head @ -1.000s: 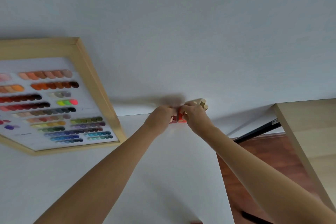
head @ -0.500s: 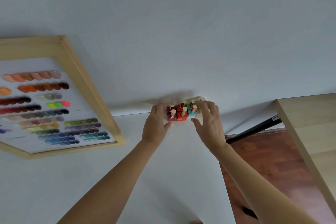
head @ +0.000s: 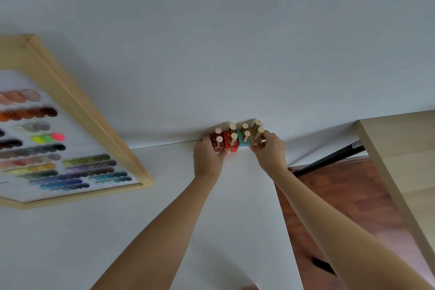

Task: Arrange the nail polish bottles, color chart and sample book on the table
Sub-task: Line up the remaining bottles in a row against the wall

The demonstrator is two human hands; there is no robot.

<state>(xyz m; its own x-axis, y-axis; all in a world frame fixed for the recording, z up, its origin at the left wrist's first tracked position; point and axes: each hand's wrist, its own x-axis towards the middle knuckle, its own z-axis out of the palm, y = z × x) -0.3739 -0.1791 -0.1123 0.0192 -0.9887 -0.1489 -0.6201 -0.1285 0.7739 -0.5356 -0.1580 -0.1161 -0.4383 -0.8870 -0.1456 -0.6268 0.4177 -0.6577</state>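
Several nail polish bottles (head: 236, 140) with gold caps stand in two tight rows at the far edge of the white table (head: 164, 231), against the wall. They are dark red, red, teal and clear. My left hand (head: 208, 155) presses the left end of the group. My right hand (head: 270, 150) touches the right end, fingers on a clear bottle (head: 258, 134). The color chart (head: 58, 139), a wood-framed board of colored swatches, leans against the wall at the left. The sample book is not in view.
A light wooden table (head: 404, 162) stands to the right, across a gap showing reddish wood floor (head: 341, 200). A black bar (head: 329, 160) runs under it. A small reddish object (head: 250, 287) peeks in at the bottom edge.
The camera has moved closer. My hands, which covered the bottles a second ago, spread apart and now press in on both ends of the group.
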